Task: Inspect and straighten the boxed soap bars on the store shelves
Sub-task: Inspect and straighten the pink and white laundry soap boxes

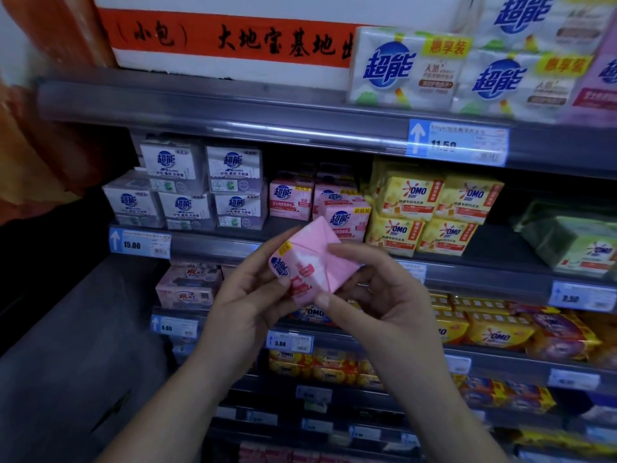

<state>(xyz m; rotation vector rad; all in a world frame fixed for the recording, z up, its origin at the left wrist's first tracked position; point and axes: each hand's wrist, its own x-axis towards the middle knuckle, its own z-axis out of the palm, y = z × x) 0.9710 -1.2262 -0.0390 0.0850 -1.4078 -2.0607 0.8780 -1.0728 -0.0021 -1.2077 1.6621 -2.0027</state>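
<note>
Left hand [248,300] and right hand [377,295] (fingers curled) raised together

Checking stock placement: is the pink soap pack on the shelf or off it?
Off: both hands, left hand and right hand, hold the pink soap pack before the shelves.

- A white board with an orange band [233,38] on the top shelf bore black handwritten characters "(小包) 大地宝基地".
- White plastic-wrapped soap packs [405,70] beside it carried the blue logo "超能" and a yellow tag "惠享装".
- A blue-and-white price label [457,143] beneath them read "11.50".
- Pale lilac boxed soaps [233,170] on the middle shelf showed "超能"; the price label [140,243] under them read "15.00".
- Pink boxed soaps [290,200] also showed "超能", as did the pink soap box [310,265] held in both hands.
- Yellow wrapped soap packs [409,195] read "OMO".
- Lower shelf labels read "5.80" [289,343], "5.00" [174,326] and "2.50" [582,296], the last two blurred.
</note>
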